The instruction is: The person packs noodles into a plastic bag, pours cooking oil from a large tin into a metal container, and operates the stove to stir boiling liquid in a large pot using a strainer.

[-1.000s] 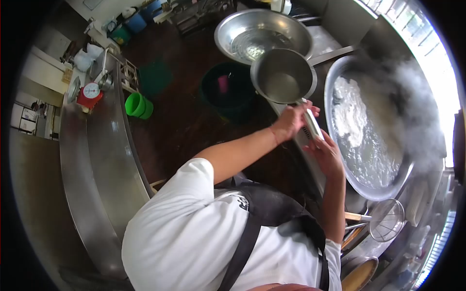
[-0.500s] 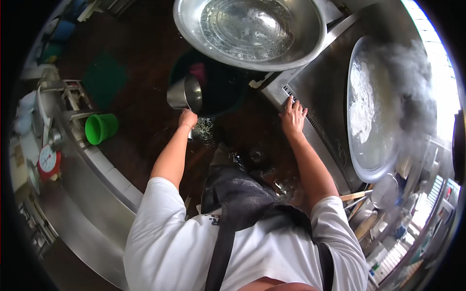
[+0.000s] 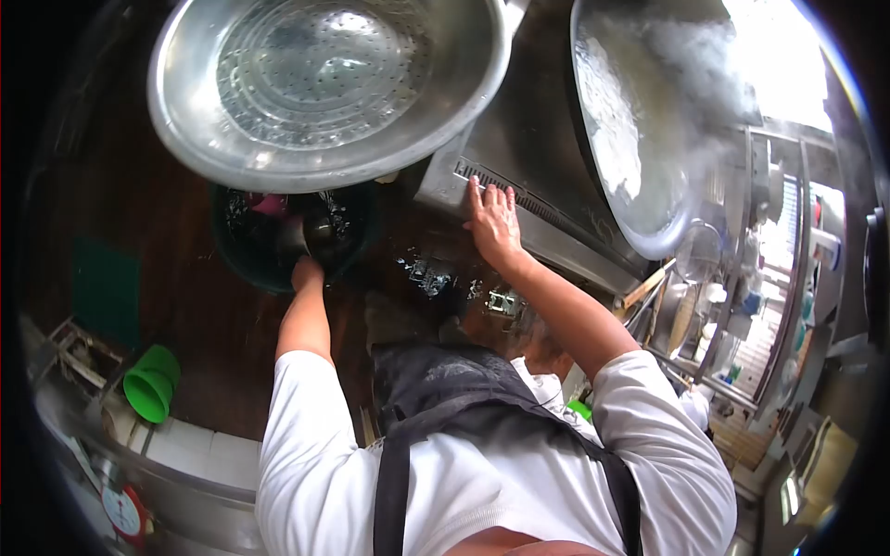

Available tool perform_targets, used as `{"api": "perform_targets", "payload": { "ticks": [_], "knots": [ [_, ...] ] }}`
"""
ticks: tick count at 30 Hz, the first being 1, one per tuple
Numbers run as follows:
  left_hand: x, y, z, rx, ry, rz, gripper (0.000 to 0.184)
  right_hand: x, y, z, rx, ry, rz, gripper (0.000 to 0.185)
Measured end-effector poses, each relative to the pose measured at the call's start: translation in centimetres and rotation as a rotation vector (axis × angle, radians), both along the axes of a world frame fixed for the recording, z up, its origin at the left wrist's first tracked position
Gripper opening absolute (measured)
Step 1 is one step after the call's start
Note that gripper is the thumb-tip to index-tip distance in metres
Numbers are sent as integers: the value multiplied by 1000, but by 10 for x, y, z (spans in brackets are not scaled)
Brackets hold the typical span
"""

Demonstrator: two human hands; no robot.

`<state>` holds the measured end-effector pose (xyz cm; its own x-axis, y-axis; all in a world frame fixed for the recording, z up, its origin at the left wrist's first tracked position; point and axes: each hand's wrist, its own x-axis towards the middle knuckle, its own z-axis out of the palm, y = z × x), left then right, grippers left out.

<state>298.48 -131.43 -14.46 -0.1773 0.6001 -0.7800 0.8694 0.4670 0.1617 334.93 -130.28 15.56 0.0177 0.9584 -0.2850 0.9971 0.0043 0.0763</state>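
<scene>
The basin [image 3: 475, 69] is gleaming silver-grey, its base showing rings of dark dots. The dipper [image 3: 294, 237] is glinting grey, the tub [image 3: 225, 243] is looking dark green, and the cloth-like item [image 3: 271, 205] is showing pink. The bucket [image 3: 151, 382] is glowing bright green. 2 black straps [image 3: 392, 482] are crossing the plain white shirt [image 3: 519, 473]; whitish smudges are mottling the black apron [image 3: 440, 371].

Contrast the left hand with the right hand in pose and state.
The left hand holds the metal pot; the right hand lies open, fingers extended. The left hand reaches down into the dark tub; the right rests on the metal counter. Both are bare.
</scene>
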Motion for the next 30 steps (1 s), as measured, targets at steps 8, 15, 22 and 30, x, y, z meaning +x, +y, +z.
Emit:
{"api": "perform_targets", "payload": {
  "ticks": [8,15,22,30],
  "knots": [
    [-37,-19,40,-225,-682,365,20,4,-1,1,-8,15,-3,84],
    [-10,-66,207,-70,-864,455,21,8,-6,-9,61,-16,19,83],
    [38,-74,369,-72,-971,378,22,12,-9,-11,116,-16,11,59],
    [143,-51,489,-21,-903,281,25,63,29,-10,-38,600,-173,44]
  ]
}}
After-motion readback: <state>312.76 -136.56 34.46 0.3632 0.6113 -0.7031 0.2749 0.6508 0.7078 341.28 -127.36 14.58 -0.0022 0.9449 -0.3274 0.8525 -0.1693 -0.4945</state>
